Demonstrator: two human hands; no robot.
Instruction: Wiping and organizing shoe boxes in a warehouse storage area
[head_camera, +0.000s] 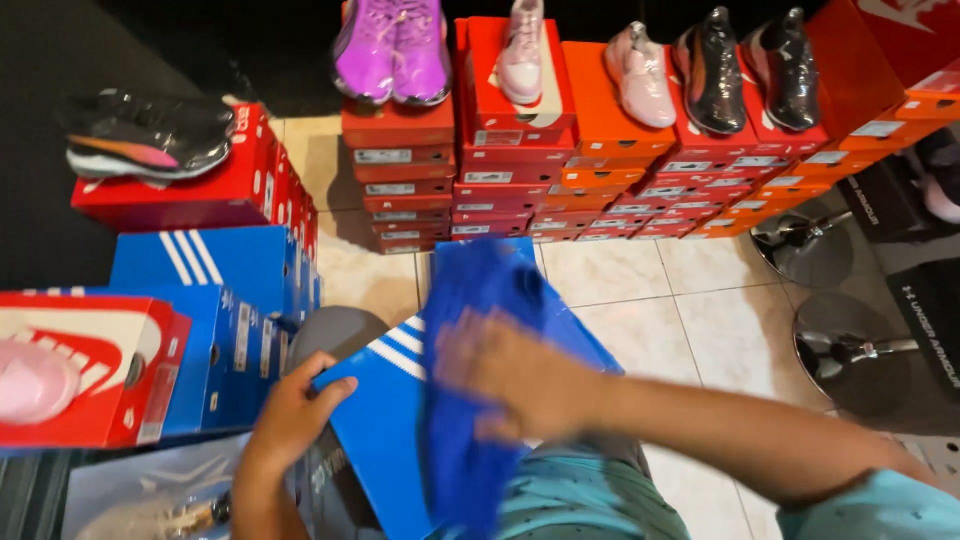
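In the head view, a blue shoebox (385, 420) with white stripes is steadied on the lap, its corner grasped by the left hand (290, 415). A blue cloth (475, 380) is pressed on the lid by the right hand (515, 385), blurred; its grip cannot be told. Wiping seems underway; firm bracing of the box seems needed.

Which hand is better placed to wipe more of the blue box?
Probably the right hand: it already presses the blue cloth on the blue box. The left hand grips the box's edge, steadying it.
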